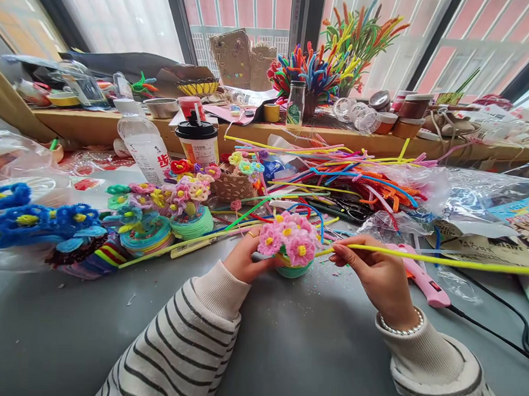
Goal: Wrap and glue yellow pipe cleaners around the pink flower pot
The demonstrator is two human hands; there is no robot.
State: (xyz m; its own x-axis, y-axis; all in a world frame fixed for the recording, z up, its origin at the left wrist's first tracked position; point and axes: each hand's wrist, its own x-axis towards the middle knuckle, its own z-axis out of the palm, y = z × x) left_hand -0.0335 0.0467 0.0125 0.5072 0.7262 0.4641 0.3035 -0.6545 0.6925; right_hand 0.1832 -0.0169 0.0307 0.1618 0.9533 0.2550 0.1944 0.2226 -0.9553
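Observation:
Pink pipe-cleaner flowers (289, 238) with yellow centres fill a small pot (295, 272) wrapped in green and yellow coils. My left hand (248, 257) grips the pot from its left side, thumb at the front and the other fingers behind it, partly hidden. Between the thumb and fingers of my right hand (369, 271) is a yellow pipe cleaner (447, 262). One end of it reaches the pot's right side; the rest runs off past the right edge of the view. Both hands are just above the grey table (309, 354).
Finished flower pots (145, 233) stand to the left, with blue flowers (28, 218) nearest. A pink glue gun (426, 280) and its cord lie at right. Behind are a heap of loose pipe cleaners (358, 173), a plastic bottle (141, 141) and a lidded cup (197, 141).

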